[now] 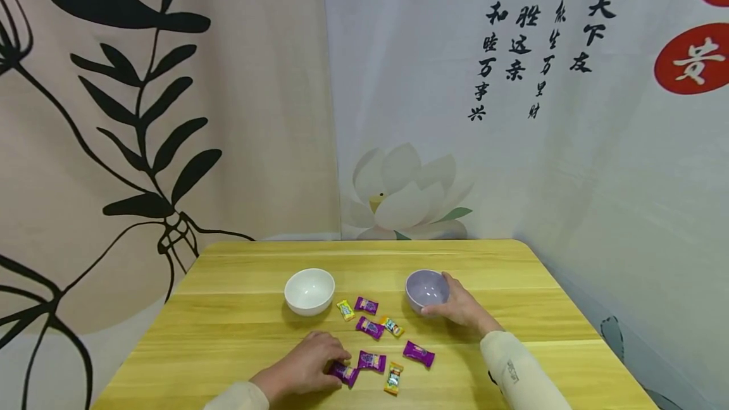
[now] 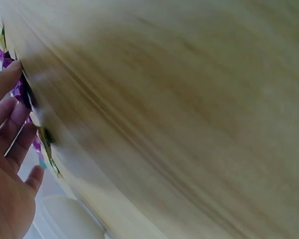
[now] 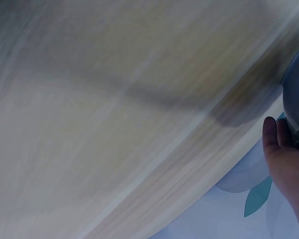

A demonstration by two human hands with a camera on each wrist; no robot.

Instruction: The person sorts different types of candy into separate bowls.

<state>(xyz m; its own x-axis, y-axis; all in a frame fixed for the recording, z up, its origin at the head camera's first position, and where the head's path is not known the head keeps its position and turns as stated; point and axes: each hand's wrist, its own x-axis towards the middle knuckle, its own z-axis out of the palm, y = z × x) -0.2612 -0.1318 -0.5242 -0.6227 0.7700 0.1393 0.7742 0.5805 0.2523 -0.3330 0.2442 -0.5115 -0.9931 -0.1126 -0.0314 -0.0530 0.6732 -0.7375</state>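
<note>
My left hand (image 1: 310, 362) is low over the near part of the table, thumb and fingers at the two sides of a purple-wrapped candy (image 1: 345, 374), which they pinch. In the left wrist view the same hand (image 2: 10, 139) appears at the left edge, with purple wrapper (image 2: 21, 92) between thumb and fingers. With my right hand (image 1: 464, 305) I grip the right side of a light purple bowl (image 1: 427, 290), thumb near the front and fingers behind. The right wrist view shows that hand (image 3: 288, 164) against the bowl (image 3: 296, 89), partly cut off by the frame.
A white bowl (image 1: 309, 292) stands to the left of the purple one. Between the bowls and nearer me lie several purple candies, such as one purple candy (image 1: 418, 354), and yellow ones, such as one yellow candy (image 1: 393, 378). All are on a wooden table (image 1: 228, 309) before printed curtains.
</note>
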